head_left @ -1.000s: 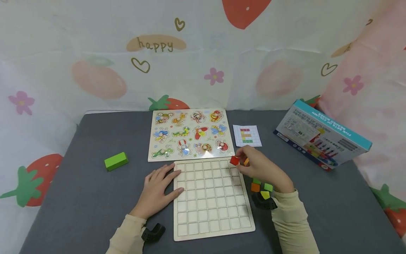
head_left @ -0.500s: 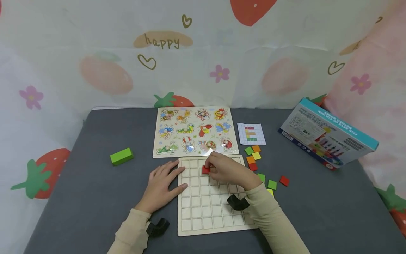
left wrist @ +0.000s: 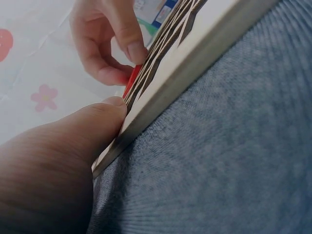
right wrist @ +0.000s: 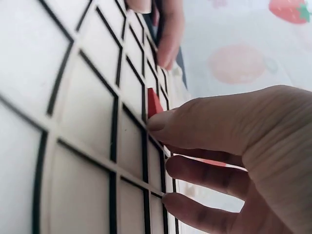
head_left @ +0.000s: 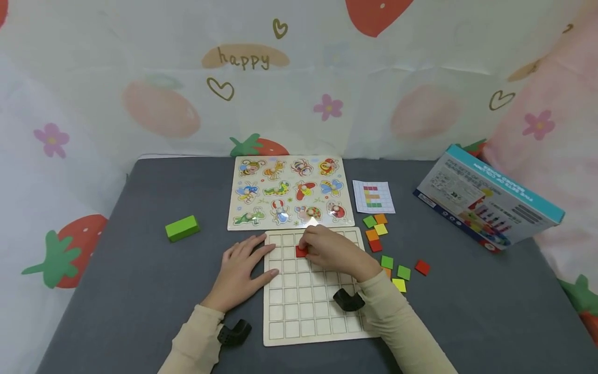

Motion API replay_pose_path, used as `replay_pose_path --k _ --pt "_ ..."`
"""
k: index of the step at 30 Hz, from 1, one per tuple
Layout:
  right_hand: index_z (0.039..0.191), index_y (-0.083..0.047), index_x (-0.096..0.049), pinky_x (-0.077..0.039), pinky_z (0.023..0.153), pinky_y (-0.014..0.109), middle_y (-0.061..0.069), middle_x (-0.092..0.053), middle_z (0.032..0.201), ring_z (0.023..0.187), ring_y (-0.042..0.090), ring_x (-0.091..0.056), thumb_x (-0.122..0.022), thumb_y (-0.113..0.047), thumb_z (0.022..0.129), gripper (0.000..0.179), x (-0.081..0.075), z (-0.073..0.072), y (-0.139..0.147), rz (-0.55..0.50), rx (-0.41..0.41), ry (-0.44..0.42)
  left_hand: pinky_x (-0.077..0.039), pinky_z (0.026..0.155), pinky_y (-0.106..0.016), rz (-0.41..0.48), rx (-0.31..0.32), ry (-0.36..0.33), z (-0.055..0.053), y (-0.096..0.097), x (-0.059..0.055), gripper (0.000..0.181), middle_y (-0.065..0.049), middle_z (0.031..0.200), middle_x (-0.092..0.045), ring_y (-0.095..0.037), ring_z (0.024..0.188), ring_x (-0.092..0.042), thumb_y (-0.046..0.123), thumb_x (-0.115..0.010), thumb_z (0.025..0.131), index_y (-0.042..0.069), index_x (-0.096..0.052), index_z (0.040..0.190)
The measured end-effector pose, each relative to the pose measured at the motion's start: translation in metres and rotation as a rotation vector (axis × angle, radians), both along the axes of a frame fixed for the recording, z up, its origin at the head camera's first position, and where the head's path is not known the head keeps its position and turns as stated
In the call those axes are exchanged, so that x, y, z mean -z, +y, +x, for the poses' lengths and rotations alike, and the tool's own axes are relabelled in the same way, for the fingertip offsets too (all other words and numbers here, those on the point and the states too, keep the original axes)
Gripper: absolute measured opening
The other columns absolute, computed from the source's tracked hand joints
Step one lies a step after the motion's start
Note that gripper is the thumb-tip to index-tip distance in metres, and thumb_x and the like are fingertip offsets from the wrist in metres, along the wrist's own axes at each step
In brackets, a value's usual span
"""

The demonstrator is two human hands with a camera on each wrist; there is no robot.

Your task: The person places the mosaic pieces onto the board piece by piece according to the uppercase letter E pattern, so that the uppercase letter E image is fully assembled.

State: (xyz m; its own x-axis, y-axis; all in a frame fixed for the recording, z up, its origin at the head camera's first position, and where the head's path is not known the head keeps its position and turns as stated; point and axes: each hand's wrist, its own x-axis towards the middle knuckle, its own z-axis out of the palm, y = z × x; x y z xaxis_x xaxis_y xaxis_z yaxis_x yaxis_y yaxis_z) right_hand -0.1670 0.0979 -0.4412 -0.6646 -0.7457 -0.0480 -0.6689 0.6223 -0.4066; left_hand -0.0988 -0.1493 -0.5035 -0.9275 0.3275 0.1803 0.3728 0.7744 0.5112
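Observation:
A wooden grid board (head_left: 292,311) lies on the table in front of the person. The right hand (head_left: 334,253) reaches over its upper part and pinches a red square tile (head_left: 301,251) between thumb and finger, low in a cell of the grid. In the right wrist view the red tile (right wrist: 154,103) stands tilted against the dark cell lines, the thumb at its edge. Spread along the board's left edge, the left hand (head_left: 240,272) touches the rim with its fingertips and thumb. Its thumb (left wrist: 105,119) presses the board's side in the left wrist view.
Several loose coloured tiles (head_left: 380,229) lie right of the board, with a red tile (head_left: 422,267) farther out. Behind are an insect puzzle board (head_left: 285,179) and a pattern card (head_left: 383,196). A box (head_left: 486,202) stands at right, a green block (head_left: 182,228) at left.
The right hand has moved left from the board's upper right corner with a red tile, now lower in a cell. An orange tile near that hand was let go at the right. The left hand stays.

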Motion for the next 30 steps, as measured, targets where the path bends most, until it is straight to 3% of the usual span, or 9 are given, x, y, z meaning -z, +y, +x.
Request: replay_pose_path --k 7,15,21,25,30 --pt "0.098 -0.012 -0.068 -0.051 0.079 0.023 -0.003 -0.06 0.097 0.087 0.009 -0.053 -0.068 -0.013 0.089 0.009 0.0 -0.001 -0.003 0.041 -0.046 0.096 -0.02 0.11 -0.055 -0.009 -0.002 0.014 -0.003 -0.002 -0.001 0.058 -0.001 0.153 -0.035 -0.026 0.142 -0.028 0.054 -0.06 0.09 0.026 -0.05 0.14" --pt "0.11 -0.014 -0.065 -0.052 0.08 0.024 -0.002 -0.058 0.107 0.093 0.009 -0.054 -0.066 -0.019 0.09 0.021 -0.009 0.012 0.016 0.077 -0.064 0.158 -0.021 0.109 -0.055 -0.017 0.007 0.022 -0.002 -0.001 -0.001 0.058 -0.002 0.152 -0.036 -0.026 0.141 -0.029 0.052 -0.061 0.09 0.026 -0.05 0.14" --pt "0.112 -0.011 -0.063 -0.052 0.073 0.026 0.002 -0.059 0.109 0.089 0.011 -0.054 -0.07 -0.019 0.089 0.025 -0.027 0.03 0.063 0.052 0.01 0.126 -0.021 0.109 -0.055 -0.001 -0.002 0.026 0.003 -0.002 0.004 0.059 -0.002 0.152 -0.036 -0.027 0.141 -0.029 0.053 -0.061 0.089 0.026 -0.051 0.14" --pt "0.108 -0.011 -0.065 -0.052 0.071 0.028 0.003 -0.06 0.104 0.088 0.013 -0.054 -0.073 -0.017 0.086 0.024 -0.032 0.042 0.099 0.105 0.147 0.083 -0.021 0.108 -0.056 0.011 -0.002 0.035 0.004 -0.004 0.005 0.059 -0.002 0.152 -0.037 -0.028 0.141 -0.03 0.054 -0.061 0.089 0.026 -0.051 0.14" --pt "0.106 -0.01 -0.064 -0.054 0.075 0.034 0.002 -0.059 0.1 0.09 0.016 -0.056 -0.075 -0.016 0.084 0.026 -0.031 0.054 0.144 0.163 0.328 -0.03 -0.021 0.11 -0.055 0.016 0.007 0.032 0.001 -0.004 0.003 0.058 -0.002 0.152 -0.036 -0.025 0.141 -0.03 0.053 -0.06 0.089 0.026 -0.051 0.14"
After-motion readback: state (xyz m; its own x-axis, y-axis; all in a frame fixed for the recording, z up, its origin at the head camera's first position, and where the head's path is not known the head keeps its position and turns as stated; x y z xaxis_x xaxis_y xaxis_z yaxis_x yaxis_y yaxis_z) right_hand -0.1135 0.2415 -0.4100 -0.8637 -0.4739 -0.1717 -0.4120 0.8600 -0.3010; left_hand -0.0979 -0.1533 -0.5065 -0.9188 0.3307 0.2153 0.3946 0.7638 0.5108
